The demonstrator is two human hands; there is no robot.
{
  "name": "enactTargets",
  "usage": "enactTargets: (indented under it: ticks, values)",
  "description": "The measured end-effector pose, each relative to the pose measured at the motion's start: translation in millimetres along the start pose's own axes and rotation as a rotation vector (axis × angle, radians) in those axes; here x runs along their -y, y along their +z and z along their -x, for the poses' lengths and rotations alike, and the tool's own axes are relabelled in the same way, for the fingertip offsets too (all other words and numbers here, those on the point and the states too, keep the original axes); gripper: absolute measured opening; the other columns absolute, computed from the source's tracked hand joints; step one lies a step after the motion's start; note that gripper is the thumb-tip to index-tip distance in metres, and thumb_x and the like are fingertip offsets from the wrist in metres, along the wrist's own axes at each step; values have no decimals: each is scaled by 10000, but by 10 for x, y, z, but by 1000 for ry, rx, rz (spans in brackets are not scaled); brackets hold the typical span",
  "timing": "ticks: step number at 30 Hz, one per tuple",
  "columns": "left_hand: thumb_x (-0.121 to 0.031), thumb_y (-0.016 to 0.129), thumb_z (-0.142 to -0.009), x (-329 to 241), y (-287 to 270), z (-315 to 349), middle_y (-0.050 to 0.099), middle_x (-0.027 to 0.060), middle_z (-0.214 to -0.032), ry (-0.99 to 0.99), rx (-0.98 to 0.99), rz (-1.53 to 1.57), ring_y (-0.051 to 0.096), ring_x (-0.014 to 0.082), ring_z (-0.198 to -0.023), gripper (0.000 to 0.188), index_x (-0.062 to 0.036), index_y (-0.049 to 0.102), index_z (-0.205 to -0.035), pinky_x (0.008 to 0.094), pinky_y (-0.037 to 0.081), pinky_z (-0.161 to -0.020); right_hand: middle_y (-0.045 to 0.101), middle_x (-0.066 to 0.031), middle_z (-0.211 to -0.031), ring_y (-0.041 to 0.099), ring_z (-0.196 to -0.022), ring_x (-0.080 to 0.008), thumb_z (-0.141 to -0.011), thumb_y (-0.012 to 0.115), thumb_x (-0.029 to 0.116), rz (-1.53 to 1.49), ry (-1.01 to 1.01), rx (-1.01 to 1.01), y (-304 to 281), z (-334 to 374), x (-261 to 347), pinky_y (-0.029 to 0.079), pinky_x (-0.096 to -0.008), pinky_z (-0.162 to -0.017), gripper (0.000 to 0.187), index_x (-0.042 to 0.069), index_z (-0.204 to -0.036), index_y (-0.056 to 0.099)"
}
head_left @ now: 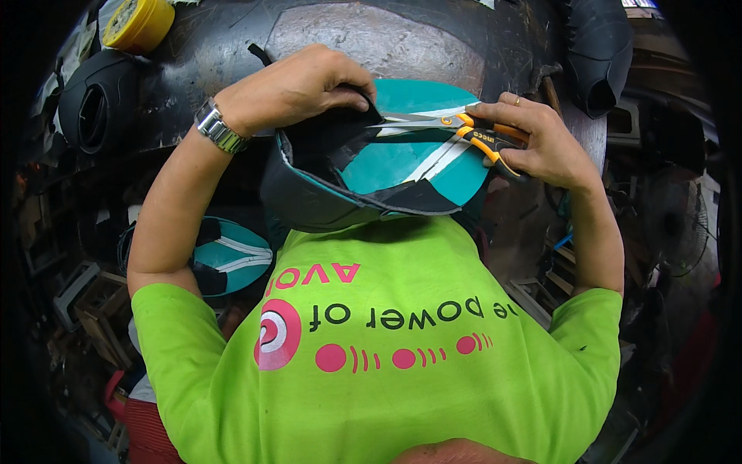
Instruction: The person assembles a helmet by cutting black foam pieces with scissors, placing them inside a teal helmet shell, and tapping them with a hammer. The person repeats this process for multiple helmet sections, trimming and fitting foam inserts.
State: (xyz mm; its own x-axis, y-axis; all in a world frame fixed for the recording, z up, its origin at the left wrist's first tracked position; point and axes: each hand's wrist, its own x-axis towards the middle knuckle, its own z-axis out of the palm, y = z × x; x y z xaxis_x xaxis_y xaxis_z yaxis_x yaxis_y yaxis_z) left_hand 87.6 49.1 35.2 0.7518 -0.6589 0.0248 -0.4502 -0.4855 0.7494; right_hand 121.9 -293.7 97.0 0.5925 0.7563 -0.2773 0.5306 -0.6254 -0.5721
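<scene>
My left hand (317,89), with a metal watch on its wrist, pinches the far edge of a black shoe upper (313,193) between thumb and fingers. The upper has a teal lining (379,166) crossed by white strips, and it rests against my front at the bench edge. My right hand (533,139) grips a pair of scissors (475,133) with yellow and black handles. The slightly parted blades point left, over the teal lining, with their tips close to the black edge below my left fingers. Whether the blades touch the material I cannot tell.
A dark, worn bench (224,54) spans the far side, with a yellow tub (139,25) at its left. Black shoe uppers (97,104) lie at the far left and far right. Another teal-lined upper (236,255) sits low by my left elbow. A hammer lies near my right hand.
</scene>
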Motion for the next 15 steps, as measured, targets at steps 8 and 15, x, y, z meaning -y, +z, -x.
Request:
enactTargets:
  ticks: [8,15]
  values:
    - [-169,690,-955,-20,-9,-90,725,141,-1001,54,28,-65,678,320,-942,183,-64,733,-1099,407,538,-836,702,-128,-1175,688,-1045,-223,-805,795,4,-161,23,183,-159,-193,-26,541,-347,-1010,533,6,-1321,663]
    - [-171,680,-958,-15,15,-140,722,151,-981,77,41,-41,671,328,-916,182,-63,732,-1095,413,531,-823,730,-118,-1175,688,-1045,-187,-796,875,152,-247,74,295,-210,-291,-257,523,-341,-1043,576,8,-1318,678]
